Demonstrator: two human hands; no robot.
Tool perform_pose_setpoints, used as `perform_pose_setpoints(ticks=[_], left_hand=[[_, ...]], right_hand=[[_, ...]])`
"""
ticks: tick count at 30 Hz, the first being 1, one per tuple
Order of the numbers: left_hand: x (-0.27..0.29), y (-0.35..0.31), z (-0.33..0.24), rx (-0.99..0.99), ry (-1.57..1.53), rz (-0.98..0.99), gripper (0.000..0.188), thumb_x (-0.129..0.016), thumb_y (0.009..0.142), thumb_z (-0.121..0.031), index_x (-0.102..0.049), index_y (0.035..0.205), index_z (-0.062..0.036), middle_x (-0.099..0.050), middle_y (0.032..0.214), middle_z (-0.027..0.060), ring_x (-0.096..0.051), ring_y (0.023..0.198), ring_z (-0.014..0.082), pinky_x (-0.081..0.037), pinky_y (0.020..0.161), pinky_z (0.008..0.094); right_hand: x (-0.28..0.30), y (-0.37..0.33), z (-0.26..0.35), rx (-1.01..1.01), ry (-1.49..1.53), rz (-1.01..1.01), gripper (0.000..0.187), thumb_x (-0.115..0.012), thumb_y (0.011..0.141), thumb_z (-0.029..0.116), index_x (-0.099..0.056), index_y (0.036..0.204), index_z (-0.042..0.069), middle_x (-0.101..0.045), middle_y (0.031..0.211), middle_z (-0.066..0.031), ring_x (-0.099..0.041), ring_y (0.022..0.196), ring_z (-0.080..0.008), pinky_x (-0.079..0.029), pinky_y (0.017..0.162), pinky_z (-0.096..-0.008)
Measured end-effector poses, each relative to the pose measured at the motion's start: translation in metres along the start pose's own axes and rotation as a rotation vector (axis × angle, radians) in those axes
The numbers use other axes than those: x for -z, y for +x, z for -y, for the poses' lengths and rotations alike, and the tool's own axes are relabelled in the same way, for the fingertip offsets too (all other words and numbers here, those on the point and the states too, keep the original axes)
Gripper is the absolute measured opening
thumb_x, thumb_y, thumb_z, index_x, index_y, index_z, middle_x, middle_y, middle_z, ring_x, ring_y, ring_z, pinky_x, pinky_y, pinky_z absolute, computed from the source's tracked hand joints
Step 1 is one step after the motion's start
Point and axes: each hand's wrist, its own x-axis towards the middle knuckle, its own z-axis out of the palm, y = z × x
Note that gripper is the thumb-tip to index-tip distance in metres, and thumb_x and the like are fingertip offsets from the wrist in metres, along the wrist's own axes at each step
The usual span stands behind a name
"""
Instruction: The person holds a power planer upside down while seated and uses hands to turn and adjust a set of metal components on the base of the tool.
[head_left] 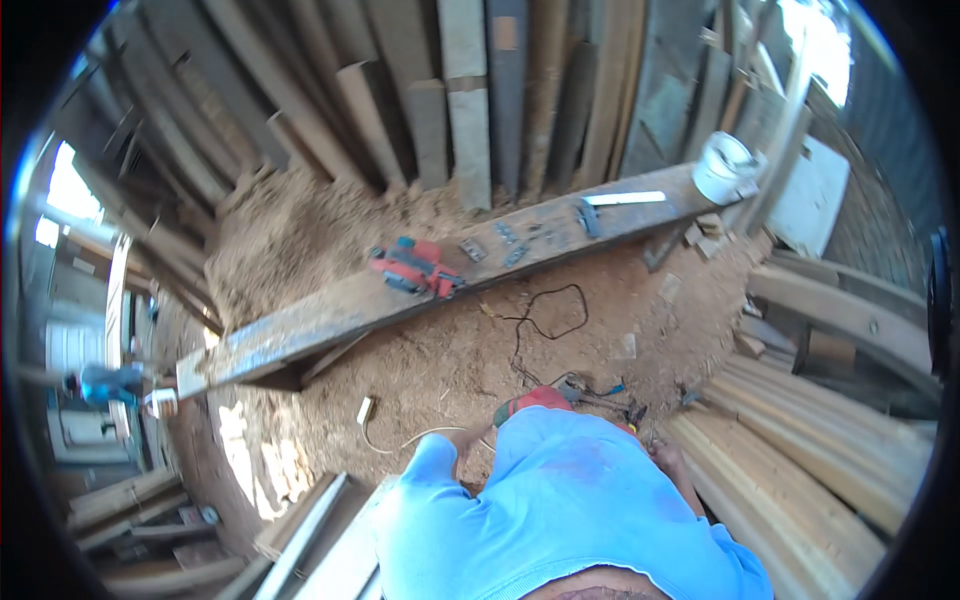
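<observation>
My left arm point(466, 446) shows only in part below the light blue sleeve; the fingers are not distinct. On the other side, my right hand point(660, 455) hangs low beside a tangle of dark tools and cords point(600, 392) on the ground. Its fingers are too small to make out. Just ahead of my blue shirt point(600, 480) is something red with a green edge point(535, 400), partly hidden by the shirt. A red power planer point(415, 268) rests on the long wooden bench point(330, 310), apart from both hands.
Small metal parts point(510, 240), a try square point(625, 198) and a white bucket point(722, 170) stand along the bench. A dark cord point(560, 330) loops over the floor near a white socket block point(366, 408). Sawdust point(290, 240) is heaped behind. Stacked planks point(790, 450) lie right.
</observation>
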Motion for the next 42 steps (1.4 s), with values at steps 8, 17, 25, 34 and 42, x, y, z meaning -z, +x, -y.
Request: perform_pose_setpoints(ticks=[8, 17, 25, 34, 42], left_hand=[[-0.100, -0.087, 0.079, 0.025, -0.777, 0.127, 0.077, -0.044, 0.101, -0.067, -0.034, 0.159, -0.0181, -0.054, 0.149, 0.0223, -0.058, 0.130, 0.0416, -0.050, 0.104, 0.0572], [-0.008, -0.094, 0.037, -0.680, -1.900, -0.126, 0.068, -0.042, 0.102, -0.067, -0.040, 0.147, -0.0159, -0.057, 0.141, 0.0241, -0.060, 0.120, 0.0418, -0.052, 0.098, 0.0582], [-0.043, -0.091, 0.070, -0.305, -1.084, -0.191, 0.048, -0.047, 0.105, -0.058, -0.060, 0.118, -0.0133, -0.069, 0.110, 0.0149, -0.067, 0.086, 0.0212, -0.058, 0.074, 0.0398], [-0.126, -0.091, 0.125, -0.121, -0.174, 0.039, 0.059, -0.050, 0.105, -0.055, -0.058, 0.135, -0.0049, -0.069, 0.122, 0.0193, -0.067, 0.103, 0.0308, -0.054, 0.087, 0.0427], [-0.046, -0.096, 0.082, -0.412, -0.215, 0.015, 0.067, -0.052, 0.104, -0.055, -0.054, 0.143, -0.0008, -0.067, 0.128, 0.0224, -0.064, 0.115, 0.0348, -0.050, 0.097, 0.0440]], right_hand=[[-0.006, 0.041, 0.116, 0.235, -0.234, 0.084, 0.021, -0.056, 0.101, 0.017, -0.062, 0.089, 0.001, -0.061, 0.072, -0.0075, -0.058, 0.054, -0.0148, -0.047, 0.045, -0.0306], [-0.038, 0.034, 0.160, 0.410, -0.354, 0.233, 0.020, -0.061, 0.100, 0.022, -0.069, 0.103, 0.004, -0.066, 0.076, -0.0021, -0.059, 0.056, -0.0136, -0.046, 0.049, -0.0289], [-0.023, 0.062, 0.049, 0.448, -0.840, 0.194, 0.032, -0.059, 0.098, 0.030, -0.077, 0.098, 0.003, -0.072, 0.075, -0.0121, -0.069, 0.064, -0.0213, -0.054, 0.054, -0.0370], [-0.055, 0.097, -0.065, 0.417, -1.077, 0.290, 0.040, -0.057, 0.097, 0.043, -0.078, 0.105, 0.010, -0.077, 0.106, -0.0160, -0.074, 0.098, -0.0325, -0.059, 0.080, -0.0437], [-0.117, 0.090, 0.064, 0.936, -1.552, 0.313, 0.037, -0.056, 0.094, 0.036, -0.079, 0.094, 0.007, -0.076, 0.105, -0.0195, -0.072, 0.094, -0.0389, -0.058, 0.082, -0.0458]])
